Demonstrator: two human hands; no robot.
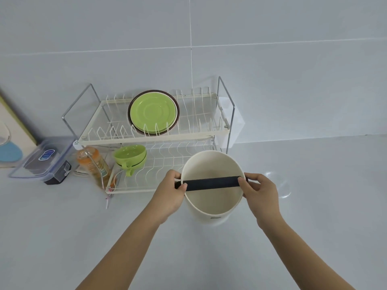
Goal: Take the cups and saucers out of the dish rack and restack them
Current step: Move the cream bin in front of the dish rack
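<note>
**Both hands on bucket handle; cups and saucers still in rack**

Grey counter (62, 237) against a pale tiled wall (272, 59); a two-tier wire dish rack (146, 137) stands at the back, against the wall.

Upper tier: saucers (153, 112) stand on edge between the wire prongs, green ones in front, a dark-rimmed one behind. Standing on edge suits draining, and the prongs stop them rolling.

Lower tier, left end: green cups (130, 157) nested one in another, tipped toward the camera, one handle pointing down and forward. Exact count of cups and saucers cannot be told.

Front right of the rack: a cream bucket (211, 206) stands on the counter, its far rim overlapping the lower tier in this view. Inside looks empty. A dark handle (211, 183) lies across its mouth.

Left hand (169, 195) pinches the left end of the handle, thumb in front, fingers behind. Right hand (259, 193) pinches the right end likewise. Judgement: the two-ended grip fits steadying or shifting the bucket, perhaps to clear access to the rack.

Neither hand touches any crockery. Cups lie up and left of the left hand, near; saucers higher and further back, well apart from both hands.

Left of the rack: a bottle (92, 162) of orange liquid, a clear lidded box (46, 158).

Task judged not yet begun.
</note>
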